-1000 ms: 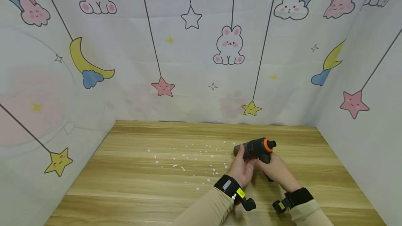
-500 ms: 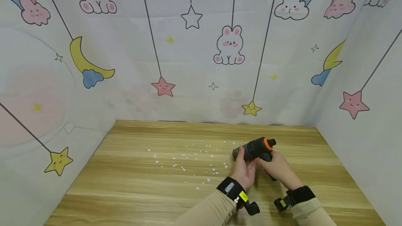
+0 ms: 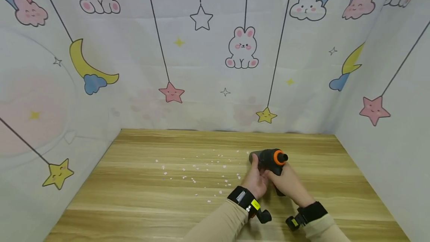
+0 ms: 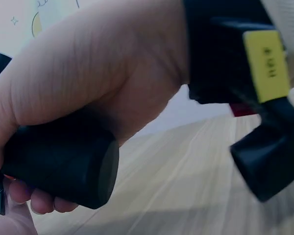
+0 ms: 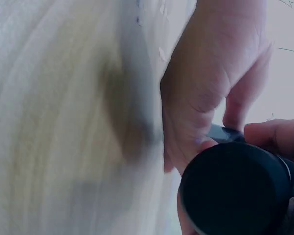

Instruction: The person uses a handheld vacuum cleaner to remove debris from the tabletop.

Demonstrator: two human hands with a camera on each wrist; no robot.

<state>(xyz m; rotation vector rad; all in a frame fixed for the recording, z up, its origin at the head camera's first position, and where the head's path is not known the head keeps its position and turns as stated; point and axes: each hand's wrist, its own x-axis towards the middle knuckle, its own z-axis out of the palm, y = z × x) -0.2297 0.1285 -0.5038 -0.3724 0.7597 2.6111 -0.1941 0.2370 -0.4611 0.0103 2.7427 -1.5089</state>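
Note:
A black pistol-shaped tool [image 3: 267, 157], much like a small handheld vacuum, has an orange ring [image 3: 278, 157] and a short nozzle [image 3: 284, 157] pointing right. My left hand [image 3: 256, 184] grips its barrel from below, the thumb up along the side. In the left wrist view, the barrel's rear end [image 4: 107, 169] sticks out of that hand. My right hand [image 3: 291, 185] holds the handle, whose lower end [image 3: 280, 191] shows below the hands. A dark round end [image 5: 235, 188] fills the foreground of the right wrist view, and the right fingers are mostly hidden.
Small white paper scraps [image 3: 193, 179] lie scattered on the wooden table [image 3: 141, 197], left of the hands. Pale cloth walls [image 3: 208, 66] printed with stars and rabbits enclose the back and sides. A wrist camera [image 3: 263, 216] hangs close over the table.
The tool's nozzle has swung slightly toward me and dipped a little. Both hands have turned with it and keep their hold. The head view has shifted slightly.

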